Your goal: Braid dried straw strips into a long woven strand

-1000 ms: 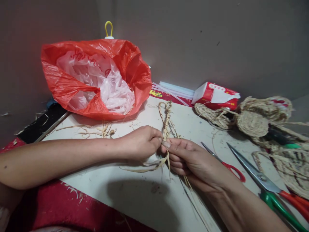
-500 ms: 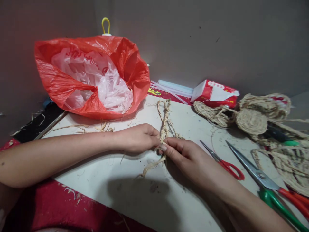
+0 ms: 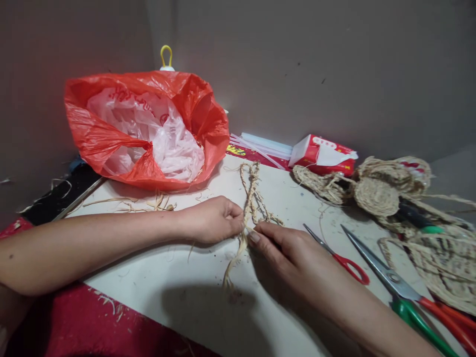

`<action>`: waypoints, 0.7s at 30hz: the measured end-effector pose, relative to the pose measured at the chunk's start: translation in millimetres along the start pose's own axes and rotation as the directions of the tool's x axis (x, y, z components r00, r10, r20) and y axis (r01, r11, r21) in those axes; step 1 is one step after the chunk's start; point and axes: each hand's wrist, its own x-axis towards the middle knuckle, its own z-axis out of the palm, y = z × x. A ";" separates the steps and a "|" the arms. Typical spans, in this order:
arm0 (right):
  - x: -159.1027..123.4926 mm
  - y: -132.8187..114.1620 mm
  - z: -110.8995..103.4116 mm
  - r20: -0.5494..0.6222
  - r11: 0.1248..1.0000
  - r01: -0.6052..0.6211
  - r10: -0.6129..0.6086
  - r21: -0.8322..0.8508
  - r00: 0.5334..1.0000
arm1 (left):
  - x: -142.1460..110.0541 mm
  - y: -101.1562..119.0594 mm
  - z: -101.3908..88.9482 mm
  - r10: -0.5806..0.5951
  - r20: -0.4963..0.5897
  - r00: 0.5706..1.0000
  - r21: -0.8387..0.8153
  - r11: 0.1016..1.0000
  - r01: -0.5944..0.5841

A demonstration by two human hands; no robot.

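Observation:
A thin braided straw cord (image 3: 252, 191) lies looped on the white board, its loose pale strands (image 3: 235, 263) trailing toward me. My left hand (image 3: 217, 219) is closed, its fingers pinching the cord near the point where the braid turns into loose strands. Just to the right, my right hand (image 3: 286, 248) pinches a pale strand between thumb and forefinger. That strand runs across the short gap between the two hands. The fingertips of the left hand are partly hidden.
A red plastic bag (image 3: 148, 181) lined with white plastic stands at the back left. Small red-handled scissors (image 3: 340, 258) and large shears (image 3: 399, 285) lie at right, before coiled straw braids (image 3: 375, 196). A tissue pack (image 3: 323, 153) rests by the wall. Straw scraps (image 3: 158, 201) lie behind my left arm.
My hands have moved slightly apart, with a strand now visible between them. The loose ends hang straighter toward me. The whole view has shifted a little.

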 end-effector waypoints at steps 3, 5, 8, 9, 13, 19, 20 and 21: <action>-1.0 -5.8 3.2 0.042 0.974 -0.063 0.055 0.218 0.998 | -1.1 -0.6 1.8 0.016 -0.006 1.000 -0.051 0.999 -0.016; -1.4 -8.0 12.1 0.064 0.925 -0.096 0.078 0.368 0.995 | -1.1 -2.1 3.5 0.020 0.018 1.000 -0.134 0.991 -0.018; -2.2 -7.4 30.6 0.002 0.922 -0.061 0.066 0.382 0.998 | -1.2 -4.3 6.0 -0.007 0.037 0.999 -0.254 0.967 0.016; -2.6 -6.6 36.1 -0.033 0.947 -0.045 0.058 0.317 0.998 | -1.2 -4.8 6.8 -0.021 0.025 0.999 -0.280 0.960 0.027; -5.4 -6.3 45.8 -0.131 0.996 -0.060 0.051 -0.061 0.990 | -2.0 -5.5 9.9 -0.069 -0.034 0.997 -0.354 0.934 0.053; -6.6 -13.0 41.5 -0.141 0.920 -0.115 0.066 -0.375 0.988 | -2.7 -5.6 13.5 -0.067 -0.032 0.997 -0.447 0.893 0.046; -6.8 -13.7 43.0 -0.135 0.921 -0.105 0.057 -0.376 0.989 | -2.8 -5.1 13.7 -0.069 -0.033 0.997 -0.452 0.891 0.046; -7.8 -14.5 45.2 -0.121 0.932 -0.088 0.048 -0.351 0.991 | -3.0 -4.3 13.7 -0.077 -0.037 0.996 -0.453 0.890 0.052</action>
